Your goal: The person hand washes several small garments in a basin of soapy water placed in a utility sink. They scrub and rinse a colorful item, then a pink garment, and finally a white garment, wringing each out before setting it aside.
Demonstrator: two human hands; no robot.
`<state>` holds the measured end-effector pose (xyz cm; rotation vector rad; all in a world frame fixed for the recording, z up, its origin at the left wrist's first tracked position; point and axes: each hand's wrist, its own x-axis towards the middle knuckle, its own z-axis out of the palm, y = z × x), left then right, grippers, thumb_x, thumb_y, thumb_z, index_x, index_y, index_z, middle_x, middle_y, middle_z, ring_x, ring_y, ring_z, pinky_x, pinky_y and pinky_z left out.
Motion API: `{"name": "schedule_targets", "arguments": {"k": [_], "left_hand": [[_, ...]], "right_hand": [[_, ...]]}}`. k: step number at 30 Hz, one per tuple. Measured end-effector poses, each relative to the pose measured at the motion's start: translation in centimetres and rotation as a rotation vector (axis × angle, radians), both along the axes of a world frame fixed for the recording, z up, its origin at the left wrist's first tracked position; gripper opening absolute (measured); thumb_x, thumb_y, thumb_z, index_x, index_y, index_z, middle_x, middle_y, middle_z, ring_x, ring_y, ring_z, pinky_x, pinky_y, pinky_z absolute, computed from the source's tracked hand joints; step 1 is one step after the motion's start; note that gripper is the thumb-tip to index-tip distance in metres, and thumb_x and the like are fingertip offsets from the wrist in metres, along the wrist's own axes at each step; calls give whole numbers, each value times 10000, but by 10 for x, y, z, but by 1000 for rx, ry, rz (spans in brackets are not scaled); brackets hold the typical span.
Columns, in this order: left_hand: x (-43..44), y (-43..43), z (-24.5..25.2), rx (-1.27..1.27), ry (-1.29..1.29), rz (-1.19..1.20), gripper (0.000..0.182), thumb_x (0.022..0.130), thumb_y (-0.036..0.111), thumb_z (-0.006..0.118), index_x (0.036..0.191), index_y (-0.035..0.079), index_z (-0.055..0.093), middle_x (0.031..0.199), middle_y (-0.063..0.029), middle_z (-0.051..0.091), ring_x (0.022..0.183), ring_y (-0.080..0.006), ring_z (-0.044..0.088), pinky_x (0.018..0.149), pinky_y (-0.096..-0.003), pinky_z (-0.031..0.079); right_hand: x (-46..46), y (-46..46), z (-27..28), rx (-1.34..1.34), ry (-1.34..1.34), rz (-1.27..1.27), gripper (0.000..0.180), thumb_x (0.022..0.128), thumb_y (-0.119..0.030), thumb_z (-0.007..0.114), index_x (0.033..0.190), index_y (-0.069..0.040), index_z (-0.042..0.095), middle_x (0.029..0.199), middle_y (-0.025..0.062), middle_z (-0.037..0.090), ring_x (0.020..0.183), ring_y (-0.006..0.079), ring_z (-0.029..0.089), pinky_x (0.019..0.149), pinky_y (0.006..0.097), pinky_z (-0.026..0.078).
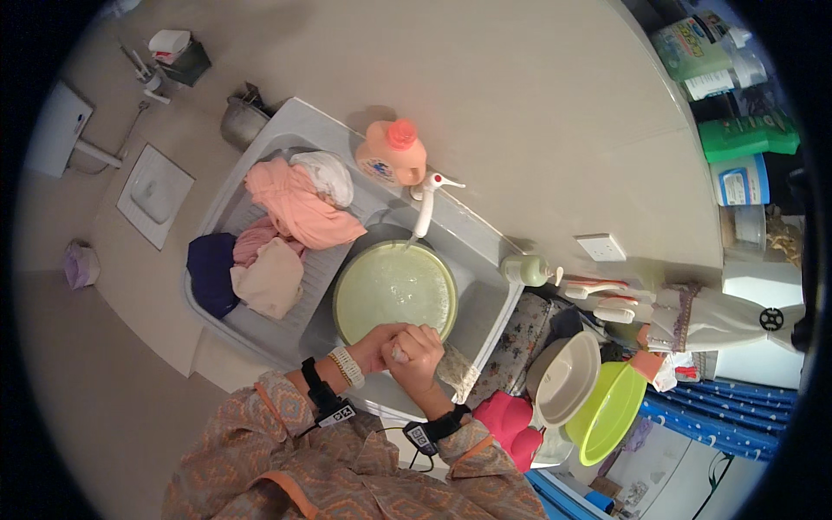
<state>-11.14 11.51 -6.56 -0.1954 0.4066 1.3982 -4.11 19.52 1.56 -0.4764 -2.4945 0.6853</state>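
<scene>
My left hand (376,344) and my right hand (419,361) are pressed together over the near rim of a round pale-green basin (339,318). Their fingers are curled, and a small whitish bit shows between them; I cannot tell what it is. The basin stands in a grey laundry sink (478,312) and holds water with some suds. A white tap (426,208) points down at it, with what looks like a thin stream below the spout. Lacy beige cloth (459,372) hangs at the sink's near right edge, beside my right hand.
Peach (296,201), white (328,175), navy (213,273) and cream (270,279) clothes lie on the ribbed washboard, left. A peach detergent bottle (390,156) and green pump bottle (526,270) stand along the back ledge. Right are a beige basin (565,383), lime basin (608,409) and pink bra (507,422).
</scene>
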Motion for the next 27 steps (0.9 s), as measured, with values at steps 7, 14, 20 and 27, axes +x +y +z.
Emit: {"name": "schedule_targets", "arguments": {"k": [7,14,20,27], "left_hand": [[-13,-3,13,288,718,-105,191,969,170,513,1082,44,604,1045,-31,639,927,-101,630,775,-286,537],[-17,-2,-10,-255,640,-116,220,994,238,490,1109,64,559,1052,-69,613,972,-158,619,853,-306,514],[-104,-53,9,-195,2109,164,255,863,143,632,1089,29,602,1216,-192,579,1184,-366,501,1044,-463,354],[-117,-106,31,-667,2633,-557,817,711,270,778,1428,119,416,1534,-199,266,1413,-427,223,1133,-545,212]], "right_hand": [[6,2,5,-52,-43,313,173,556,-103,690,617,-88,528,679,65,555,641,286,582,569,372,478],[20,11,-44,-1267,-104,-528,238,869,-130,646,661,-56,555,647,-27,521,652,66,485,560,273,419],[86,55,-11,-1333,341,-912,212,890,-140,600,686,-90,565,672,-40,532,615,63,479,550,263,413],[310,170,83,-583,1002,-1137,279,959,-370,556,820,-128,564,637,13,555,446,124,516,362,257,367]]}}
